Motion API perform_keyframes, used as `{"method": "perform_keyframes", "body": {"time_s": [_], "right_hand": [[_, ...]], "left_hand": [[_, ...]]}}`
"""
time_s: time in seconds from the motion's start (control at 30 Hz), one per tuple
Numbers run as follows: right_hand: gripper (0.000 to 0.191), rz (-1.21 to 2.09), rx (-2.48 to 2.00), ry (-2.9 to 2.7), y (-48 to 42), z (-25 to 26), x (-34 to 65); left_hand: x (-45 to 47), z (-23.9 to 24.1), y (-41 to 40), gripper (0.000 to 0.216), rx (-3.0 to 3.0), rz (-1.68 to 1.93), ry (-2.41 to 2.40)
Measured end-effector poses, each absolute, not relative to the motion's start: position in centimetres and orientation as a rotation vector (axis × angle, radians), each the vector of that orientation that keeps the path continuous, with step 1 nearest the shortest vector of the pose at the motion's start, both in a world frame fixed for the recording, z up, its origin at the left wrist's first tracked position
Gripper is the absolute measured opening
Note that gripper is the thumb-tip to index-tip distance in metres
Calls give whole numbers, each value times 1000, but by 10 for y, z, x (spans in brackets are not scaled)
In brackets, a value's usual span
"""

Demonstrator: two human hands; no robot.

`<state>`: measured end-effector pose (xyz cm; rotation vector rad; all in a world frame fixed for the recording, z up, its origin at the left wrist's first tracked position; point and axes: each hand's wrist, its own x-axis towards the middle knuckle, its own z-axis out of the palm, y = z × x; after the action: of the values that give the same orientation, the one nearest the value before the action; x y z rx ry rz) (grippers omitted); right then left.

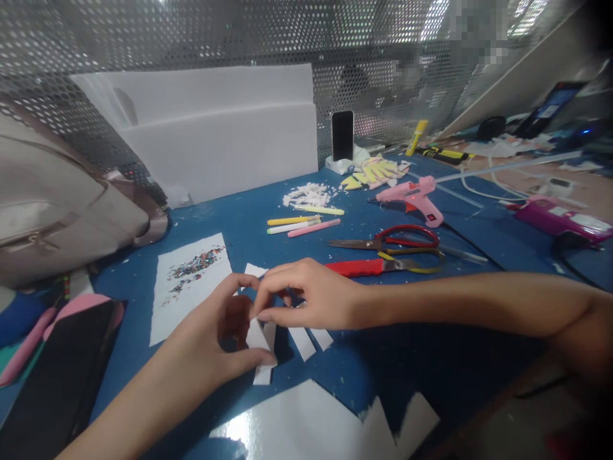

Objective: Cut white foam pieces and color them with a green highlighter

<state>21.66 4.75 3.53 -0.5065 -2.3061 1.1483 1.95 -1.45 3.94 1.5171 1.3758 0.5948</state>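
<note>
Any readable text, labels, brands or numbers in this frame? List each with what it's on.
No text here can be read.
pink glue gun: small white label on the handle, too small to read.
yellow glue stick: print blurred.
magenta device: white label, blurred.
phone: screen dark.
paper strip pinched by left hand and right hand: blank.

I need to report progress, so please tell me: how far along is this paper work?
Done: cut strips lie on the table, with white scraps and yellow shapes farther back. In hand: the left hand and right hand both pinch one white strip. Left, it seems: the glue gun and the large sheet near the front edge lie untouched.
</note>
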Motion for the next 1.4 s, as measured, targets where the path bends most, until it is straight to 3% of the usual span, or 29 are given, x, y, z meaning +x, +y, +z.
{"method": "perform_keyframes", "body": {"time_s": [0.37,0.63,1.07,1.4], "right_hand": [[8,904,-518,-2285,47,37,218],[5,1724,-581,-1921,59,37,215],[11,1484,-580,-2076,56,38,217],[5,1380,-590,-2073,54,37,218]], "left_hand": [[19,40,-9,62,1225,706,1257],[20,42,-10,63,1219,719,1253],[17,39,-6,60,1219,730,1307],[21,35,-8,64,1186,752,1227]]}}
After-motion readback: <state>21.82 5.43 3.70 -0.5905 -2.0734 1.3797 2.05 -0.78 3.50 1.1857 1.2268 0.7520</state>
